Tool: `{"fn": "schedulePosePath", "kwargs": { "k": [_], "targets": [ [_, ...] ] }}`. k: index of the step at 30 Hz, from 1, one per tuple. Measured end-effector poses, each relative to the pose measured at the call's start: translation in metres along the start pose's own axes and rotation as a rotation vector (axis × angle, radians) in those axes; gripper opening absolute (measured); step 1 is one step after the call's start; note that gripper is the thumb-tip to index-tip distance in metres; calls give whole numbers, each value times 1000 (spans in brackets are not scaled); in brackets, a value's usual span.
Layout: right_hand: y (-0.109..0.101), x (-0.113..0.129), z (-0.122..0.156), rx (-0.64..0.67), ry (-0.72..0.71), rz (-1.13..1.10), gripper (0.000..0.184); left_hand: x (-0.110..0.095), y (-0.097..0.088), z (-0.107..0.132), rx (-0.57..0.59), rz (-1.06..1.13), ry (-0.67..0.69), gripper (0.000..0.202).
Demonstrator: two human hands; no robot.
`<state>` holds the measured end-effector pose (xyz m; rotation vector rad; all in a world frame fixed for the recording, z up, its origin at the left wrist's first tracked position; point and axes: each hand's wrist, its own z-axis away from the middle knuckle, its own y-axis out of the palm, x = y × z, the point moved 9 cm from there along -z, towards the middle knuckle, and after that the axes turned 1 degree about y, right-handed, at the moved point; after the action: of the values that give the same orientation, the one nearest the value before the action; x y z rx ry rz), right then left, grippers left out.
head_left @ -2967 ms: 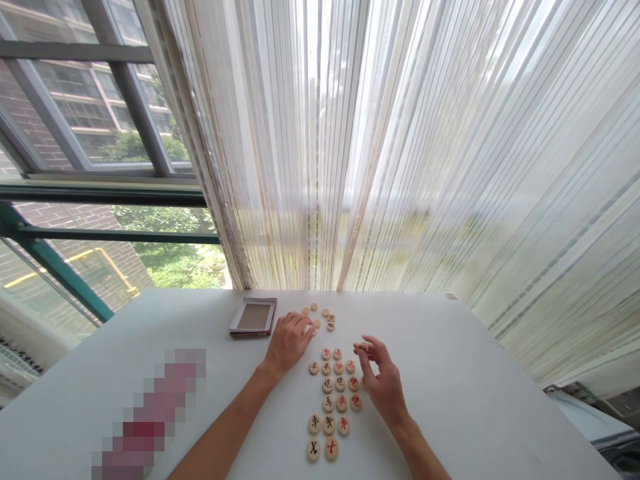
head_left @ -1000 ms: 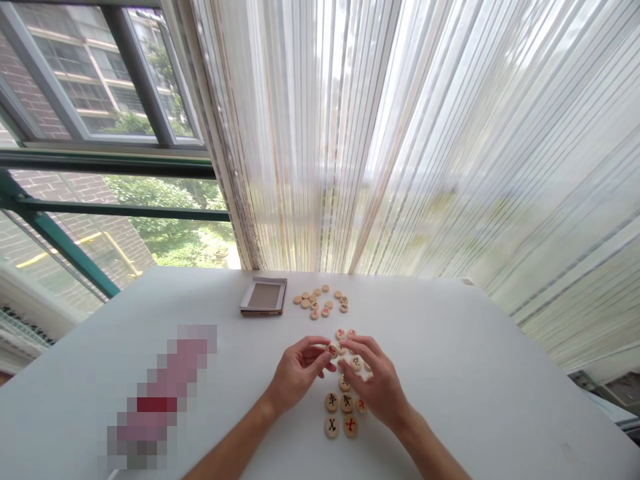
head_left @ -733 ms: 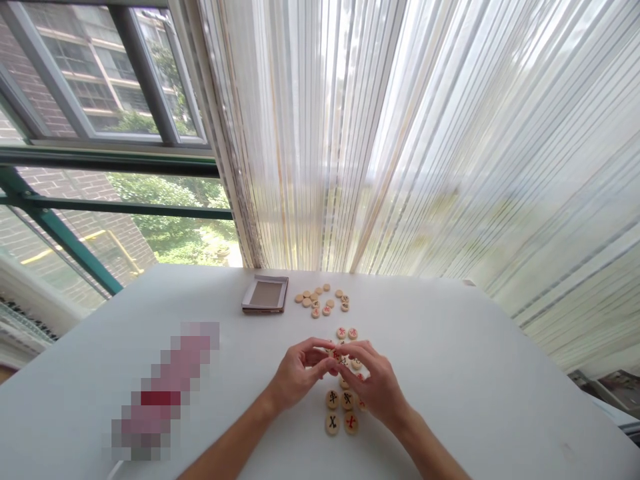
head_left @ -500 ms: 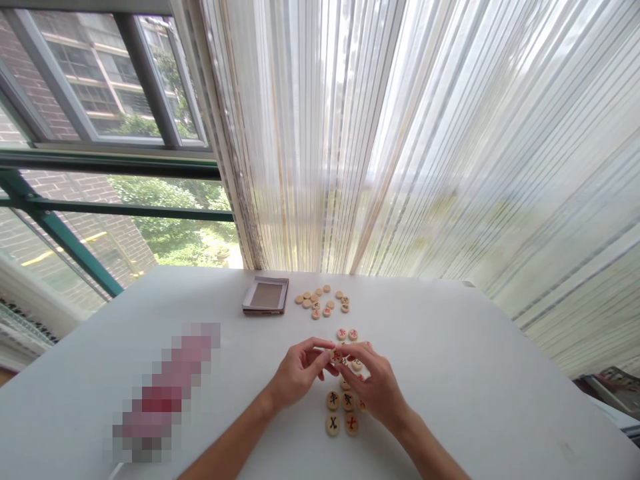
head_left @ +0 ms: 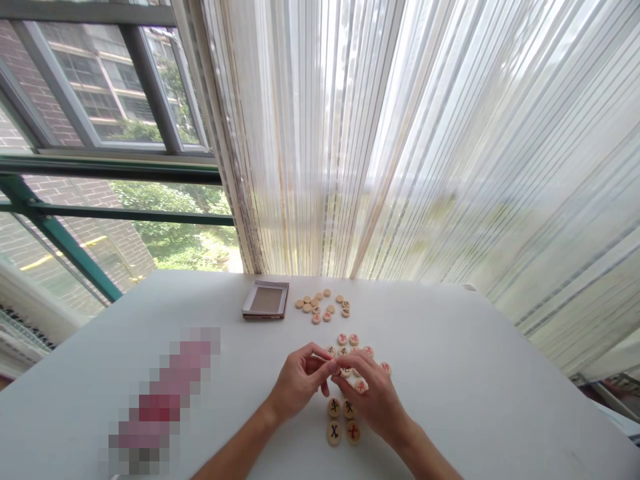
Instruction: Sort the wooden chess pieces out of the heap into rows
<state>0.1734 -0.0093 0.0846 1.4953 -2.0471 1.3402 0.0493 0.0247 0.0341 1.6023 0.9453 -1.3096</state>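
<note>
Round wooden chess pieces with red or black characters lie in rows (head_left: 343, 420) on a white table (head_left: 450, 373). My left hand (head_left: 299, 380) pinches one wooden piece (head_left: 320, 359) edge-on between thumb and fingertips. My right hand (head_left: 369, 390) meets it fingertip to fingertip above the rows, fingers curled; whether it holds a piece of its own I cannot make out. Both hands hide the middle rows. A loose cluster of pieces (head_left: 323, 307) lies farther back.
A small flat cardboard box (head_left: 266, 300) sits left of the far cluster. A blurred red-pink object (head_left: 165, 393) lies on the table's left side. Striped sheer curtains (head_left: 400, 147) hang behind the table, a window (head_left: 100, 133) at the left.
My left hand left the far cluster and came back to meet my right hand over the rows. The held piece has turned edge-on. The view shifted slightly.
</note>
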Motion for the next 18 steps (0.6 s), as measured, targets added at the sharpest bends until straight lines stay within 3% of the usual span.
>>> {"fn": "schedulePosePath", "kwargs": {
  "k": [8,13,15,18],
  "targets": [
    [-5,-13,0,-45,121,-18,18,-7,0,0,27,-86,34,33],
    [-7,-7,-2,-4,104,-35,24,-5,1,0,44,-65,39,32],
    [-19,-10,-4,-44,128,-31,28,-8,-7,-2,-5,-52,58,30],
    [-59,-31,-2,-299,233,-63,27,-11,-28,-8,-125,-7,83,34]
  ]
}}
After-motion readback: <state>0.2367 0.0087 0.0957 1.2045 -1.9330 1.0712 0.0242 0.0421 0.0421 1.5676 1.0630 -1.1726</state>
